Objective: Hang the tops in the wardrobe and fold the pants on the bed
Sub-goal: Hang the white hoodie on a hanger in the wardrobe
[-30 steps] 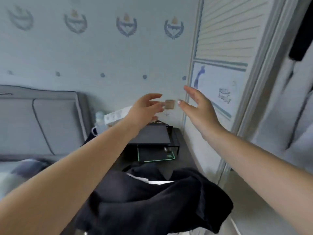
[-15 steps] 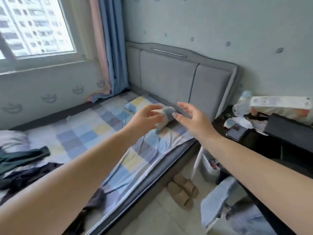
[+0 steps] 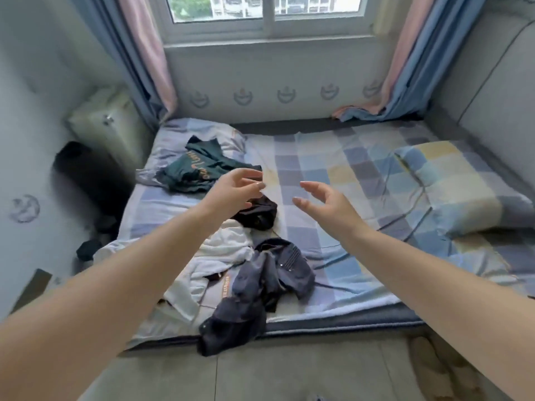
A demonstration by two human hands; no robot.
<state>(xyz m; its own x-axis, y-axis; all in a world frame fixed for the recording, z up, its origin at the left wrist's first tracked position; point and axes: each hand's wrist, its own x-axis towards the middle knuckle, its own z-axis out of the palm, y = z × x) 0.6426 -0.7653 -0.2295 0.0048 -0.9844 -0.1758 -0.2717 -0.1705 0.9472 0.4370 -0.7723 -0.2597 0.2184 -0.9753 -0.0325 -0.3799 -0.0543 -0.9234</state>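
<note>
Several garments lie on the bed (image 3: 333, 175), which has a checked sheet. A dark green top with orange lettering (image 3: 197, 169) is at the far left. A small black garment (image 3: 257, 215) sits mid-bed, with a white garment (image 3: 220, 256) beside it. Dark navy pants (image 3: 260, 287) hang over the near bed edge. My left hand (image 3: 234, 189) hovers above the black garment, fingers spread, holding nothing. My right hand (image 3: 321, 204) is held out over the sheet, open and empty. The wardrobe is out of view.
A checked pillow (image 3: 451, 186) lies at the right by the grey headboard (image 3: 498, 96). Blue and pink curtains (image 3: 144, 53) frame the window (image 3: 269, 13). A white box (image 3: 107, 123) and a dark object (image 3: 86, 175) stand left of the bed. Tiled floor (image 3: 289, 371) lies below.
My view has swung left from the wardrobe and nightstand, past the headboard, to the bed under the window. Both hands stay raised and empty in front of me.
</note>
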